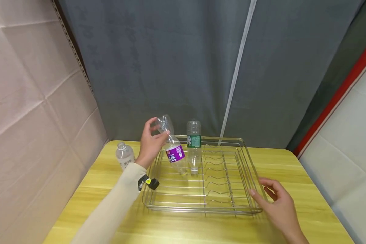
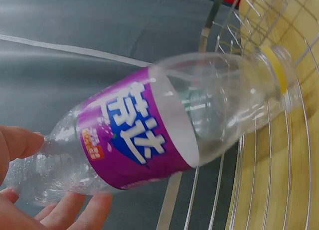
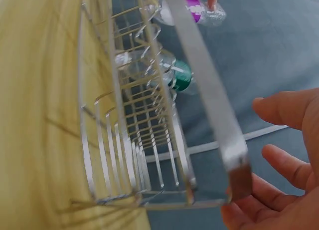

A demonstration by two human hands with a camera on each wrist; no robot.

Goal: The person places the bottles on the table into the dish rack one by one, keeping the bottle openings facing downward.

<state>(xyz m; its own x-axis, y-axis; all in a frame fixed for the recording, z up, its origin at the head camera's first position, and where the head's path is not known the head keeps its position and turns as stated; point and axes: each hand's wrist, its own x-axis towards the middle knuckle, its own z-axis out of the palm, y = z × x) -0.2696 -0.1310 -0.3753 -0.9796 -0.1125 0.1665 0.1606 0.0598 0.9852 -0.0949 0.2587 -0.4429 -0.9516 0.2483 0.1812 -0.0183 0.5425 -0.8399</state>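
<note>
My left hand [image 1: 153, 142] grips a clear plastic bottle with a purple label [image 1: 175, 154] around its base end. The bottle is upside down and leaning, its neck down at the wires of a metal rack [image 1: 213, 212]. In the left wrist view, a yellow ring [image 2: 275, 70] circles the neck. Beside it in the rack, a green-labelled clear bottle [image 1: 194, 141] stands upside down. Resting at the rack's right rim is my right hand [image 1: 279, 205]. In the right wrist view its fingers [image 3: 269, 190] touch the rim, while its thumb stands apart from the metal.
A third clear bottle [image 1: 124, 155], upright and uncapped, stands left of the rack, partly behind my left forearm. Everything sits on a yellow wood-grain table [image 1: 170, 228]. Grey curtains [image 1: 158, 67] hang along the back edge, and pale fabric walls [image 1: 39, 101] flank the table.
</note>
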